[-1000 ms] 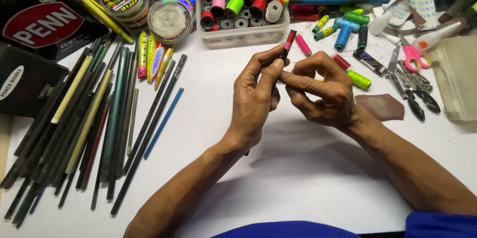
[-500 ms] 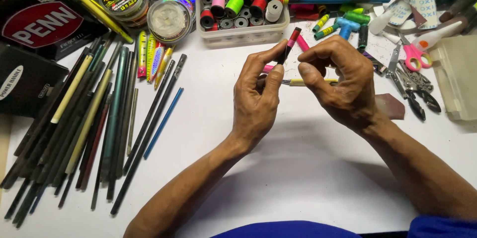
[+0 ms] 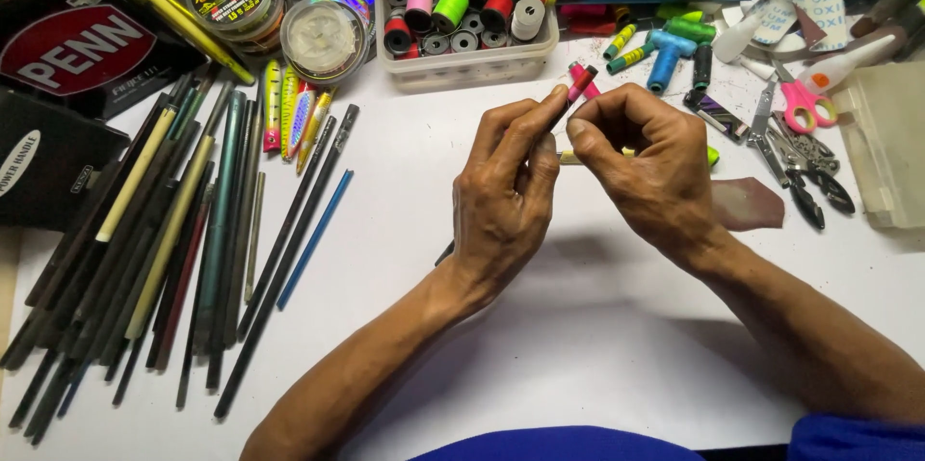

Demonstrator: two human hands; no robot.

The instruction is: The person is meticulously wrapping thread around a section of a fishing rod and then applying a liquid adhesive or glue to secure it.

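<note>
Right now you hold a thin dark rod with a red tip (image 3: 576, 87) between both hands, above the middle of the white counter (image 3: 405, 182). Your left hand (image 3: 506, 196) has its fingers closed on the shaft just below the red end, thumb against forefinger. Your right hand (image 3: 644, 172) pinches close beside it; its fingers are curled shut, though on what exactly you cannot tell, since they cover the spot.

Judging by its look, the rod is light and stiff, thin enough to snap or bend if you lever it sideways, and smooth enough to roll in a loose pinch. Take it near the red tip with fingertip pads, as you do now, and support the long end so it does not whip.

Most of the shaft is hidden behind your left palm; only a short dark bit shows below the wrist (image 3: 445, 252). Whether thread or a small part sits between your right fingertips cannot be made out. A yellowish piece (image 3: 711, 156) peeks out behind the right hand, mostly covered.

Far off stands a clear tub of thread spools (image 3: 462, 13); to the left lies a heap of rod blanks (image 3: 183, 230); to the right, pink-handled scissors (image 3: 798, 105) and pliers (image 3: 805, 177).
</note>
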